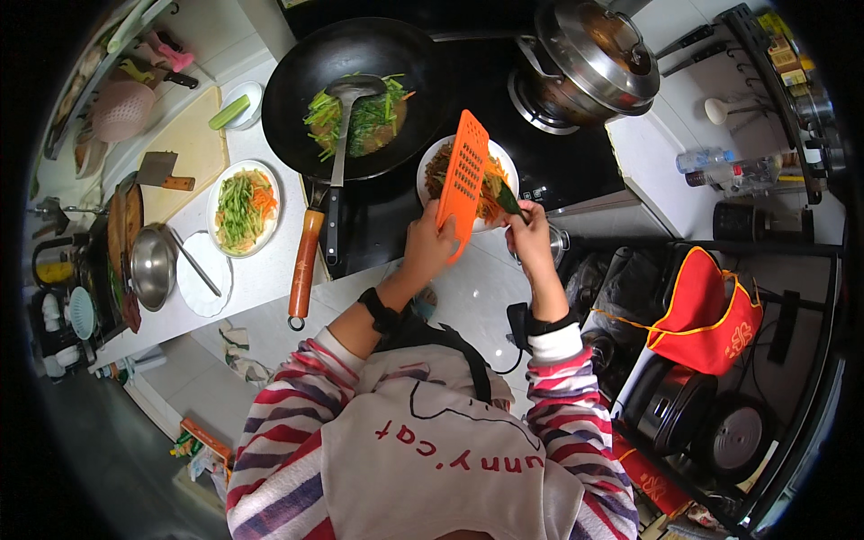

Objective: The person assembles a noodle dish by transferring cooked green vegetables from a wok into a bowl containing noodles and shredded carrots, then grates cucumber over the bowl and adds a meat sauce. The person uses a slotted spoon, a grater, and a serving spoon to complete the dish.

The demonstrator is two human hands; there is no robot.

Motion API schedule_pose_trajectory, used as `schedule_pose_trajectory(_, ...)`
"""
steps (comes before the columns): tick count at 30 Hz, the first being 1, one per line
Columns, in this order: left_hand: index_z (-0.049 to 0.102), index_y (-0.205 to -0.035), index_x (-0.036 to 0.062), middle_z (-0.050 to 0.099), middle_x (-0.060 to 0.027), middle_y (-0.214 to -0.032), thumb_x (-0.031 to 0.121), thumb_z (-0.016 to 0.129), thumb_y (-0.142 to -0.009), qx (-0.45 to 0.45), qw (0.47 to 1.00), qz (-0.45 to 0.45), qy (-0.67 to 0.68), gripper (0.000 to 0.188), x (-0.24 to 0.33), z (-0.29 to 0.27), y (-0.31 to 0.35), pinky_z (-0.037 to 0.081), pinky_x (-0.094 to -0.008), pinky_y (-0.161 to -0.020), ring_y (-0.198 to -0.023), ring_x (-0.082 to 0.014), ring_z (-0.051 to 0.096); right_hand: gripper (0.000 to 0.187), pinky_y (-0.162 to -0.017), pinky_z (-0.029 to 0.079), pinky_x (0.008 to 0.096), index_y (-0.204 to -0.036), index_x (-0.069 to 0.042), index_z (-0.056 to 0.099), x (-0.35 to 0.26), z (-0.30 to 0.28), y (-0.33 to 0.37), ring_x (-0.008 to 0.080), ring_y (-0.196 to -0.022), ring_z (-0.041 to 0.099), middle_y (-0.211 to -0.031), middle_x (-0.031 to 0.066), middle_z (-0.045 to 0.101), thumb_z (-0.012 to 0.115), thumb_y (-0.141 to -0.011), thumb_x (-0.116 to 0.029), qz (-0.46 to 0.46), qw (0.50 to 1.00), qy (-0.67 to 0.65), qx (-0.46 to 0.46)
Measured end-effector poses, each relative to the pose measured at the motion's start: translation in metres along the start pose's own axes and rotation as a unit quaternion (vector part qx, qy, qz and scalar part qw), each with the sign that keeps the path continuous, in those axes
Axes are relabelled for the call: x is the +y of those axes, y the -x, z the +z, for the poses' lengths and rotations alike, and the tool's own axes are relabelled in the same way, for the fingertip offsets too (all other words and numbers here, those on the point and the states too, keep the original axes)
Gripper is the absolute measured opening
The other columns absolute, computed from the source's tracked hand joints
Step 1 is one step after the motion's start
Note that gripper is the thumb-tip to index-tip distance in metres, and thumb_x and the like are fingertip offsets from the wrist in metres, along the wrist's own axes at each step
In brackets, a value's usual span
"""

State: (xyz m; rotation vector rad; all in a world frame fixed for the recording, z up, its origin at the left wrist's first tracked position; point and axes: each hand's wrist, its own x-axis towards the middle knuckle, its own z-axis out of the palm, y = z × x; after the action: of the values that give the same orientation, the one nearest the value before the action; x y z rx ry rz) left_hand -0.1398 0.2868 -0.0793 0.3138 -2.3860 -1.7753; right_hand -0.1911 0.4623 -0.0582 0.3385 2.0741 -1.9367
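My left hand point(428, 241) grips the lower end of an orange flat grater point(466, 157), which stands tilted over a white plate point(512, 171). On that plate lie orange shreds, like carrot, and some brownish strips. Between the fingers of my right hand point(533, 236) is a dark green vegetable piece point(511, 205), at the plate's near right rim beside the grater. Its exact kind is not clear. Part of the plate is hidden behind the grater and my left hand.
On the black stove, a wok point(292, 99) holds cut greens and a metal turner point(340, 144); its wooden handle point(307, 261) juts toward me. A lidded steel pot point(594, 58) stands right. Left are a vegetable plate point(214, 211), cleaver point(157, 169) and steel bowl point(153, 270).
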Motion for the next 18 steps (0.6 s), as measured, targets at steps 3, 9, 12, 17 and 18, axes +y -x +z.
schedule_pose_trajectory(3,0.049,-0.103,-0.0003,0.062,-0.0253,-0.077,0.015,0.055,-0.085,0.004,1.0,0.011,-0.007,0.025,0.002,0.006,-0.004,0.05,-0.0456,-0.06,-0.072,-0.0425,0.06,0.017,-0.043,0.033,0.0195,-0.101,-0.002,0.053,-0.002,0.011,0.021,0.0053,-0.049,0.044,-0.071,0.0019,0.056,0.055,-0.091,-0.015,-0.101,0.987,0.117,0.048)
schedule_pose_trajectory(9,0.049,-0.1,0.0005,0.062,-0.0248,-0.075,0.013,0.054,-0.085,0.023,0.999,0.031,-0.007,0.021,0.008,0.02,-0.003,0.049,-0.0473,-0.059,-0.07,-0.043,0.06,0.03,-0.055,0.049,0.0392,-0.109,0.001,0.06,-0.013,0.029,0.067,0.0341,-0.063,0.061,-0.077,0.0181,0.062,0.059,-0.087,-0.019,-0.277,0.851,0.427,0.133)
schedule_pose_trajectory(12,0.049,-0.099,0.001,0.061,-0.0243,-0.071,0.014,0.054,-0.085,0.022,0.998,0.043,-0.043,0.02,0.01,0.022,-0.004,0.048,-0.048,-0.059,-0.067,-0.043,0.06,0.029,-0.051,0.048,0.0411,-0.109,0.004,0.059,-0.012,0.037,0.07,0.0361,-0.058,0.059,-0.072,0.0191,0.06,0.057,-0.088,-0.015,-0.28,0.814,0.494,0.123)
schedule_pose_trajectory(17,0.048,-0.099,0.0014,0.059,-0.0233,-0.064,0.017,0.053,-0.086,-0.033,0.987,0.083,-0.133,0.021,0.005,0.023,0.01,0.047,-0.0496,-0.06,-0.061,-0.0419,0.059,0.029,-0.054,0.049,0.0437,-0.108,0.004,0.059,-0.004,0.039,0.005,0.0384,-0.06,0.06,-0.073,0.0224,0.061,0.053,-0.09,-0.018,-0.3,0.818,0.449,0.197)
schedule_pose_trajectory(18,0.048,-0.1,0.0014,0.059,-0.0232,-0.063,0.017,0.053,-0.086,-0.046,0.986,0.085,-0.134,0.021,0.004,0.023,0.013,0.046,-0.0499,-0.06,-0.06,-0.0417,0.059,0.03,-0.053,0.05,0.0436,-0.108,0.004,0.058,-0.004,0.038,-0.013,0.0376,-0.06,0.061,-0.075,0.0223,0.061,0.051,-0.09,-0.018,-0.259,0.821,0.473,0.185)
